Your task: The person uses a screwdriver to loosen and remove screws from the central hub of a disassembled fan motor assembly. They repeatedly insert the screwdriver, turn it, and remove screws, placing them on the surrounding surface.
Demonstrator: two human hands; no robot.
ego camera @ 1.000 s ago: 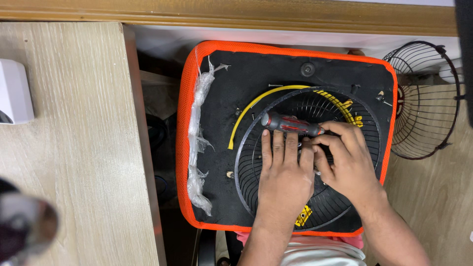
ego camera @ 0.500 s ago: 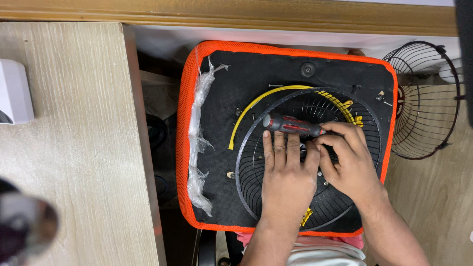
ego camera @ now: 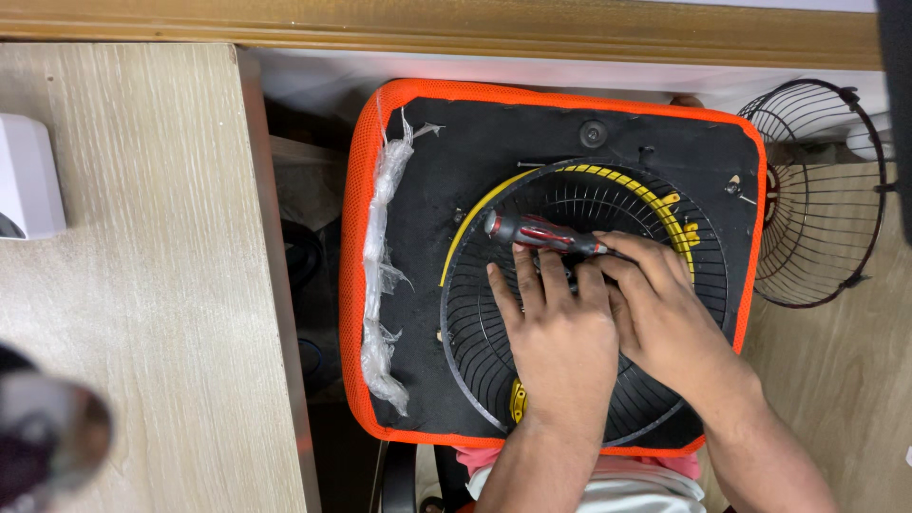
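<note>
Light wood desk (ego camera: 123, 285) fills the left side, w/ a darker wood ledge (ego camera: 427, 24) across the top & a dark gap between desk and cushion. Centre: black seat cushion w/ orange mesh edge (ego camera: 353, 285), lying flat; crinkled clear plastic strip (ego camera: 380, 275) runs down its left side. On the cushion lies a round black fan grille (ego camera: 475, 323), yellow trim (ego camera: 655, 195) along its upper arc, a yellow clip at the bottom rim. Second wire fan guard (ego camera: 817, 190), bare metal, sits off the cushion's right edge, upper right. White box (ego camera: 28, 176) at far left of desk; blurred dark object (ego camera: 47, 437) bottom left, too close to tell.

Left hand (ego camera: 560, 342) lies flat on the grille's middle, fingers spread & pressing down, holding nothing. Right hand (ego camera: 665, 313) just beside it, touching, fingers curled, its grip pinching the shaft end of a red/black screwdriver (ego camera: 537, 233). Screwdriver lies nearly level across the grille's upper centre, handle pointing left, just above the left fingertips. Tip hidden under the fingers.
</note>
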